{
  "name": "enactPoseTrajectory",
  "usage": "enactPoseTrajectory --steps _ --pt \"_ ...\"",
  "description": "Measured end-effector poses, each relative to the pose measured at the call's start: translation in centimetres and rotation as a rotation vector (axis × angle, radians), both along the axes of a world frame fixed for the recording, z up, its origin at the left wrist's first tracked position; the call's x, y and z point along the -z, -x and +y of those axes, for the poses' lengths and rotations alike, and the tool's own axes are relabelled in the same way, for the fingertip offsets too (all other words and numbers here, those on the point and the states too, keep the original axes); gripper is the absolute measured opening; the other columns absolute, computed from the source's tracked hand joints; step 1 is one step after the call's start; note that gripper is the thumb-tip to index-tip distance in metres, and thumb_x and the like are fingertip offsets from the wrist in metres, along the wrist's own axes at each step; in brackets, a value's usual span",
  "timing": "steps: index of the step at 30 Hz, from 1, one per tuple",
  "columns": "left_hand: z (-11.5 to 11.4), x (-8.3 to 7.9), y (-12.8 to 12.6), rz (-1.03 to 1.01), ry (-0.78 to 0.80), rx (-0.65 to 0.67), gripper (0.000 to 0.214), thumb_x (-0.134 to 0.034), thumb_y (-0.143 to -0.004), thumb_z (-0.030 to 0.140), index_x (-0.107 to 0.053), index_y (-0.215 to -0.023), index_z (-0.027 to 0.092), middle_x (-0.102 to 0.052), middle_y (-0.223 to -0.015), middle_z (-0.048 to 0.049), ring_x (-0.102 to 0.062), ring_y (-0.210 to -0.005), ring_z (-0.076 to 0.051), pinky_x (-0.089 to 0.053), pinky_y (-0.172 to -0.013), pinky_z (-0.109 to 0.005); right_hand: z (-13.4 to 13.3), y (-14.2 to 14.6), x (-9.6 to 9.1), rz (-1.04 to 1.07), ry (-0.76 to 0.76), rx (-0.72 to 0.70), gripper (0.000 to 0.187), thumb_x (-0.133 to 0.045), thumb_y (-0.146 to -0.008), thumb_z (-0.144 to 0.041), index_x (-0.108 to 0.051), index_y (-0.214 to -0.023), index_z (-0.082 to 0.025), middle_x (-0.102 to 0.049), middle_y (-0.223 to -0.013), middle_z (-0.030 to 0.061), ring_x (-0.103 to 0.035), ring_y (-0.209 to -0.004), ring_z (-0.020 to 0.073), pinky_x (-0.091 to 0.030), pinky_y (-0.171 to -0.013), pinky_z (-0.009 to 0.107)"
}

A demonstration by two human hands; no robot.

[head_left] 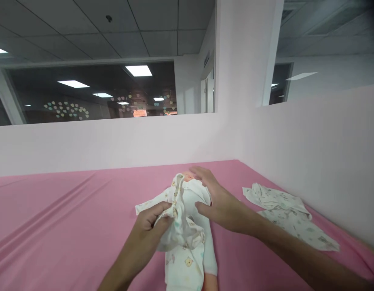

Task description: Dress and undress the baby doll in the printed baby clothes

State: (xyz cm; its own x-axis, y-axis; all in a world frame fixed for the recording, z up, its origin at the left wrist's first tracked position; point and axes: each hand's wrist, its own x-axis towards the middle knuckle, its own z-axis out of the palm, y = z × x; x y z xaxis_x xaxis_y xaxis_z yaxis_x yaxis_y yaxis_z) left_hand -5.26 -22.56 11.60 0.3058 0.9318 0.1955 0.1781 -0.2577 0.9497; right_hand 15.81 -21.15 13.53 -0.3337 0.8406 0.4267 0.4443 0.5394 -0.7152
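Observation:
A baby doll [189,176] lies on the pink sheet [68,218], dressed in a white patterned garment [185,246]. Only a bit of its head shows past my fingers. My left hand [150,226] is closed, pinching the garment's front flap at the doll's chest and pulling it up. My right hand [218,200] lies flat on the doll's upper body, fingers stretched out toward the head.
A second white patterned garment [288,214] lies crumpled on the sheet to the right, close to the low white wall [311,161]. Another white wall runs along the far edge. Windows and ceiling lights are beyond it.

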Motion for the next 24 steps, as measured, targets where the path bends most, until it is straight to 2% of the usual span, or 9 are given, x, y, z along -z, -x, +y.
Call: enactPoseTrajectory --steps 2,3,5,7,9,15,20,22,24 --pt "-0.1 -1.5 0.8 0.104 -0.006 0.166 0.022 -0.053 -0.085 0.033 -0.065 -0.078 0.017 -0.058 -0.069 0.0001 -0.048 -0.059 -0.010 -0.037 -0.052 -0.019 0.3 -0.1 -0.6 -0.120 -0.118 -0.116 0.075 -0.054 -0.079 -0.017 -0.027 -0.145 -0.038 -0.024 -0.153 -0.0001 -0.015 -0.143 0.0242 -0.022 -0.113 0.050" --pt "-0.2 -2.3 1.0 0.158 -0.005 0.234 0.021 -0.053 -0.085 0.031 -0.065 -0.075 0.017 -0.057 -0.068 0.0003 -0.046 -0.058 -0.010 -0.036 -0.052 -0.019 0.4 -0.1 -1.1 -0.158 -0.151 -0.167 0.068 -0.055 -0.080 -0.019 -0.035 -0.142 -0.037 -0.033 -0.150 0.0004 -0.019 -0.142 0.0249 -0.024 -0.112 0.050" --pt "-0.4 -3.9 1.3 0.231 -0.007 0.278 0.019 -0.053 -0.086 0.031 -0.064 -0.079 0.017 -0.058 -0.072 0.0000 -0.049 -0.060 -0.010 -0.037 -0.053 -0.018 0.3 0.1 -2.1 -0.189 -0.166 -0.213 0.043 -0.054 -0.083 -0.023 -0.056 -0.125 -0.033 -0.056 -0.129 0.0030 -0.040 -0.129 0.0261 -0.036 -0.104 0.046" --pt "-0.5 -5.3 1.6 0.248 -0.052 0.205 0.018 -0.055 -0.086 0.036 -0.062 -0.090 0.020 -0.063 -0.082 -0.0012 -0.056 -0.068 -0.012 -0.042 -0.057 -0.019 0.3 0.1 -3.2 -0.157 -0.105 -0.191 0.024 -0.050 -0.086 -0.026 -0.068 -0.103 -0.028 -0.067 -0.103 0.0030 -0.058 -0.103 0.0233 -0.046 -0.087 0.039" --pt "-0.3 -6.4 2.0 0.220 -0.156 0.058 0.025 -0.058 -0.084 0.041 -0.058 -0.099 0.022 -0.065 -0.089 -0.0021 -0.060 -0.073 -0.015 -0.045 -0.057 -0.020 0.3 -0.5 -4.3 -0.077 -0.009 -0.129 0.021 -0.050 -0.087 -0.030 -0.069 -0.093 -0.025 -0.069 -0.094 0.0020 -0.062 -0.086 0.0200 -0.047 -0.076 0.034" --pt "1.8 -9.6 2.2 0.017 -0.431 -0.270 0.033 -0.061 -0.083 0.044 -0.055 -0.106 0.022 -0.061 -0.072 0.0015 -0.057 -0.060 -0.012 -0.044 -0.054 -0.021 0.6 -3.0 -8.0 0.216 0.184 -0.099 0.035 -0.064 -0.079 -0.046 -0.066 -0.105 -0.022 -0.070 -0.089 0.0047 -0.065 -0.080 0.0200 -0.049 -0.071 0.034" --pt "2.3 -11.8 -0.4 -0.042 -0.554 -0.208 0.031 -0.061 -0.083 0.042 -0.058 -0.103 0.018 -0.064 -0.081 -0.0016 -0.059 -0.066 -0.013 -0.047 -0.058 -0.023 -0.7 -2.7 -9.5 0.130 -0.066 0.057 0.032 -0.061 -0.081 -0.046 -0.067 -0.103 -0.023 -0.068 -0.096 0.0045 -0.062 -0.084 0.0191 -0.047 -0.071 0.033" --pt "2.1 -11.9 -1.6 0.057 -0.594 -0.144 0.027 -0.059 -0.084 0.040 -0.060 -0.098 0.017 -0.064 -0.083 -0.0022 -0.059 -0.068 -0.013 -0.046 -0.059 -0.023 -1.2 -2.1 -9.3 0.078 -0.121 0.023 0.027 -0.062 -0.080 -0.043 -0.068 -0.098 -0.024 -0.067 -0.104 0.0038 -0.060 -0.092 0.0195 -0.046 -0.078 0.034" --pt "1.8 -11.6 -2.5 0.165 -0.641 -0.076 0.024 -0.056 -0.086 0.039 -0.062 -0.094 0.017 -0.064 -0.081 -0.0016 -0.057 -0.068 -0.012 -0.045 -0.060 -0.023 -1.3 -1.4 -8.7 0.073 -0.073 -0.048 0.022 -0.063 -0.080 -0.040 -0.068 -0.093 -0.023 -0.066 -0.101 0.0029 -0.059 -0.092 0.0185 -0.045 -0.080 0.034"
